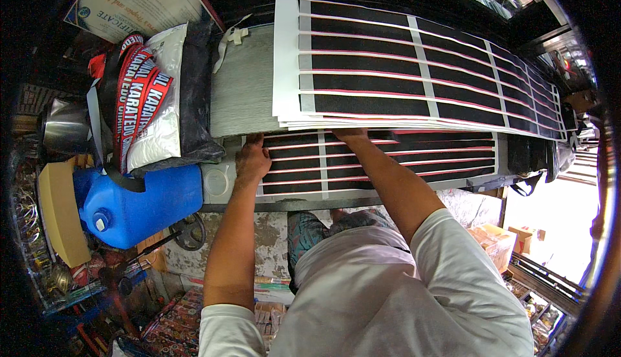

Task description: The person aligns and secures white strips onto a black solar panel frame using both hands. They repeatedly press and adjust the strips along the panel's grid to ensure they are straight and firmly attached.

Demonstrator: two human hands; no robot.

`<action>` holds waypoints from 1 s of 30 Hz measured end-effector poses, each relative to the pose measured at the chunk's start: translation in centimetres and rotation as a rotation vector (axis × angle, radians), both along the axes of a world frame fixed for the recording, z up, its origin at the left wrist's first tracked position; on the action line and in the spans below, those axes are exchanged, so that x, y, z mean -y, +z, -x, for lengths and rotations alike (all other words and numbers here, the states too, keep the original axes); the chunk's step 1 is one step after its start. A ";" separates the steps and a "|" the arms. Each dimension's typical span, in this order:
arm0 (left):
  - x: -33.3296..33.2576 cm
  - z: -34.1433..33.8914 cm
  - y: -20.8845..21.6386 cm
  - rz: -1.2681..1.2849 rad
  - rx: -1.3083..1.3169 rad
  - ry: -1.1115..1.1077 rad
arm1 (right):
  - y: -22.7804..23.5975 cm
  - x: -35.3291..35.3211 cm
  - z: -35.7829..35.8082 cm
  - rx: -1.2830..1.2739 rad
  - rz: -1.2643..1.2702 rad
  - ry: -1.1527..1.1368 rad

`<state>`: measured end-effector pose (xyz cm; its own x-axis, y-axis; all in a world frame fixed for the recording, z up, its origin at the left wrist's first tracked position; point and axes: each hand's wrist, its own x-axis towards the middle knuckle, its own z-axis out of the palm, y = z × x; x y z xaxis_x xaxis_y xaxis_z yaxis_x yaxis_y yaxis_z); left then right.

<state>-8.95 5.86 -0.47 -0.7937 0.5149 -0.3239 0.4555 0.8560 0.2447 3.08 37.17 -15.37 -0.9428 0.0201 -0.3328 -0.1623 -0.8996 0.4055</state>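
Observation:
A long sheet with black bands and thin white and red stripes (407,156) lies on the grey lower bed in front of me. At its left end my left hand (253,162) is curled at the sheet's far corner, its thumb bent in. My right hand (351,135) reaches to the sheet's far edge farther right; its fingers are hidden under the overhanging upper board. On that grey board (242,79) rests a stack of similar striped white-edged sheets (362,66), which projects over the lower sheet's far side.
Left of the boards are a filled white sack (169,92), a printed red strap (143,75), a blue jerrycan (145,198) and a cardboard box (63,215). A framed certificate (139,1) leans behind. Cardboard boxes (495,244) stand at right, near a bright opening.

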 end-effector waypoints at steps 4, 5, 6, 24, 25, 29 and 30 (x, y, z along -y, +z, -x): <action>0.2 0.3 -0.6 0.057 0.057 0.045 | -0.5 -0.1 0.1 -0.125 0.224 -0.005; 0.0 0.4 -0.6 0.064 0.087 0.062 | -0.7 -0.2 0.1 -0.153 0.287 -0.003; -0.1 0.5 -0.6 0.070 0.117 0.079 | -0.8 -0.3 0.1 -0.180 0.350 0.000; -0.2 1.0 -0.7 0.151 0.204 0.113 | -2.0 -0.4 -0.6 -0.417 0.915 0.068; -0.1 1.0 -0.7 0.151 0.204 0.117 | -2.0 -0.4 -0.7 -0.423 0.928 0.071; -0.4 0.6 -0.6 0.102 0.148 0.105 | -2.1 -0.4 -1.5 -0.441 0.936 0.067; -0.1 0.6 -0.8 0.079 0.116 0.102 | -1.9 -0.4 -1.4 -0.431 0.892 0.066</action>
<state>-9.52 5.99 -1.24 -0.7950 0.4032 -0.4532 0.3382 0.9149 0.2206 4.49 37.53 -17.30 -0.9770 -0.1274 0.1710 0.1975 -0.2380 0.9510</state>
